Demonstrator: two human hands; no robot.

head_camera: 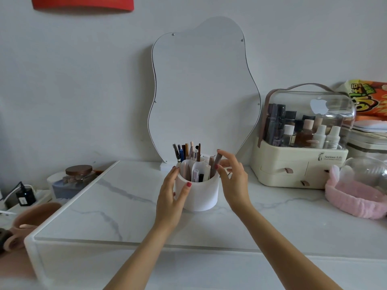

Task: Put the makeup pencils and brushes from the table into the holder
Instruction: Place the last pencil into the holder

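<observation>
A white round holder (pixel 204 195) with inner dividers stands on the marble table (pixel 125 206) in front of the mirror. Several makeup pencils and brushes (pixel 187 152) stick up from its back compartments. My left hand (pixel 173 195) is wrapped around the holder's left wall, thumb on the front. My right hand (pixel 230 176) pinches a taupe makeup pencil (pixel 217 161) whose lower end sits inside the holder's right compartment, tilted slightly right.
A wavy white mirror (pixel 204 91) leans on the wall behind the holder. A cream cosmetics case (pixel 299 168) with a clear lid stands at right, a pink headband (pixel 354 197) beside it. A glass jar (pixel 78 174) and power strip (pixel 25 197) sit at left.
</observation>
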